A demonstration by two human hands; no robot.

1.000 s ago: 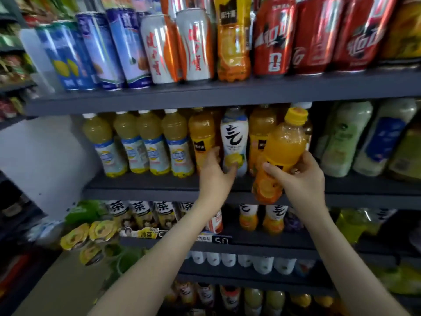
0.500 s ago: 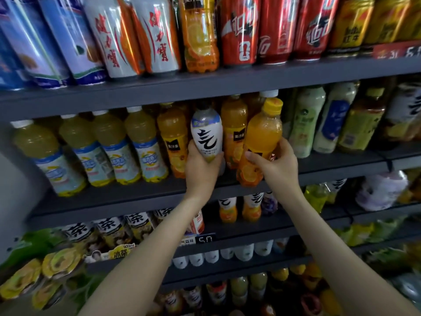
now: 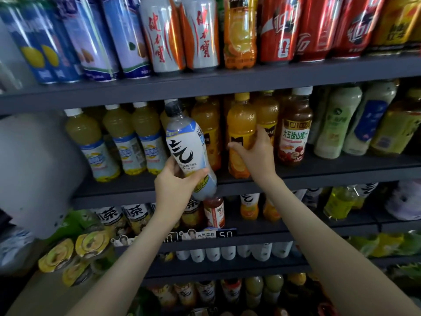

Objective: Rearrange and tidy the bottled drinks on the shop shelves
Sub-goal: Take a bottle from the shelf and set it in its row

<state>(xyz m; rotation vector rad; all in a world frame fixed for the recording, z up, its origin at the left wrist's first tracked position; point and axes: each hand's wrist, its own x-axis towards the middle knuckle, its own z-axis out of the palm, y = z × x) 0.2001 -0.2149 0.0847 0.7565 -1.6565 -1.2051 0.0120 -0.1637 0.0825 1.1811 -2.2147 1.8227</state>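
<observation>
Yellow-lidded cups (image 3: 75, 254) at lower left

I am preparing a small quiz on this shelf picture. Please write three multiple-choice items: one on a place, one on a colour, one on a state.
1. Where is the orange juice bottle under the right hand?
A. on the top shelf
B. on the middle shelf
C. on the floor

2. What colour is the cap of the brown hawthorn drink?
A. white
B. red
C. black

3. How is the white-labelled bottle in the left hand?
A. upright on the shelf
B. lying flat
C. lifted and tilted

Answers: B, its base stands on the middle shelf; A, the cap is white; C, the left grip holds it tilted before the shelf edge.
</observation>
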